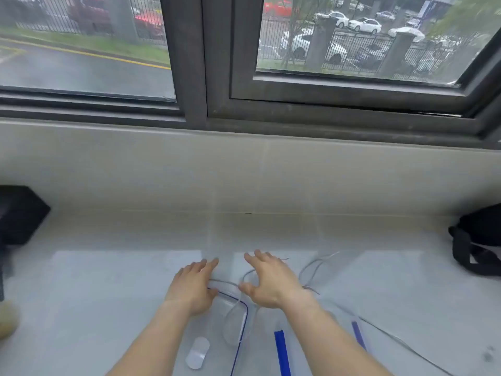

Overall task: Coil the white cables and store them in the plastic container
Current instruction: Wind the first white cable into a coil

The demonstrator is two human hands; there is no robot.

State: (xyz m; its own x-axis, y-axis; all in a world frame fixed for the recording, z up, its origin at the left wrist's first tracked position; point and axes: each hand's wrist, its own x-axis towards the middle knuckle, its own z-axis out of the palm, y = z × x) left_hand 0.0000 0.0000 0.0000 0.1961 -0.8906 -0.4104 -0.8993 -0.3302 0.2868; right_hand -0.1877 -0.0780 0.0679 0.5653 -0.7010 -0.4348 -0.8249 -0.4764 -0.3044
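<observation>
white cables [311,270] lie loose on the pale worktop [108,280], in front of the person and just beyond the hands; how many separate cables there are cannot be told, since the strands loop, cross and blur, but one loop curves between the two hands, more strands arc up to the right of the right hand, and one thin strand runs away toward the lower right edge. one clear plastic container [238,321] with a blue rim sits on the worktop under and between the two wrists, and a stretch of cable hangs down over its rim into it. one small translucent oval piece [198,352] lies just left of the container. two blue strips show near the right forearm, one bright blue strip [282,351] and one thinner, paler strip [358,335] farther right. the left hand [193,284] is palm down with its fingers stretched forward and close together, the thumb touching the cable near the container's far corner. the right hand [267,280] is palm down with its fingers spread, the thumb held apart and set against the cable loop; neither hand closes around anything. one black object [19,213] stands at the left edge of the worktop, one black bag [479,240] with straps at the right. behind runs a window [189,63] of two panes.
</observation>
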